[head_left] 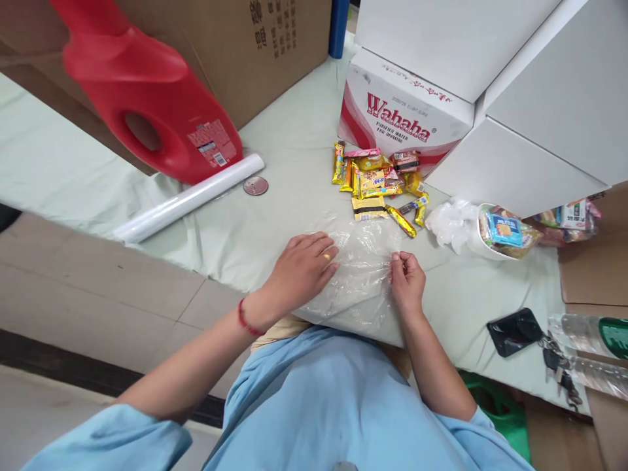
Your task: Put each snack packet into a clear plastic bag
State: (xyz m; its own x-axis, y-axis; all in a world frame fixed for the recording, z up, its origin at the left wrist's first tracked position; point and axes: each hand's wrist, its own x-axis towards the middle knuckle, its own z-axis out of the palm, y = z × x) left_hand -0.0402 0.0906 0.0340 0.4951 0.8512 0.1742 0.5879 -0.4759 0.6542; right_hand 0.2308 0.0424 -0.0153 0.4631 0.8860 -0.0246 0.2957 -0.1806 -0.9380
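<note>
Handling the clear plastic point(366, 281), which lies crumpled on the worktop point(289, 196) directly before the person, with the sweets point(371, 180) just beyond its far edge. The left hand point(308, 269) rests with fingers extended over the plastic's left side, gripping nothing visible; how firmly it presses cannot be told. The right hand point(408, 281), well apart from it, pinches the right edge between thumb and forefinger. For good control, the left hand should press lightly as an anchor while the right draws its edge outward, low and slowly, so that creases flatten without tearing. Thin plastic of this kind probably clings and folds back; a broad palm would likely settle it better than fingertips. Sweeping forward would risk disturbing the sweets.
</note>
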